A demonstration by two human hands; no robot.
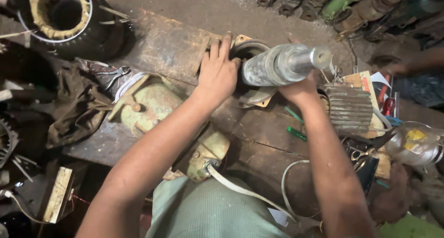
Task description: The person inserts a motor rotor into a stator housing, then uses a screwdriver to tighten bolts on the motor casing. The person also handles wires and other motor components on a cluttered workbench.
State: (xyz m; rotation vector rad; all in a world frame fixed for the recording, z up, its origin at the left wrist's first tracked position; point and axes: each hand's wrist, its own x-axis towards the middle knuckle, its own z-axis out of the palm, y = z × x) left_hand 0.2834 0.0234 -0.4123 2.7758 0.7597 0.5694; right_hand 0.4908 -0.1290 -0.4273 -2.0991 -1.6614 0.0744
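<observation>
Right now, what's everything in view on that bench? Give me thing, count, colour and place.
metal rotor with shaft: one, grey, bench centre, held up between both hands
round metal end cover: one, rusty grey, under the rotor
motor housing: one, pale green, left of centre
second motor part with white cable: one, pale green, near edge by the person
wound motor core: one, black with tan winding, top left
pliers: one, dark, left, on rags
screwdriver: one, green handle, under the right arm
finned metal block: one, grey, right
wooden bench: one, dark brown
left hand: on the end cover, beside the rotor
right hand: under the rotor, holding it
</observation>
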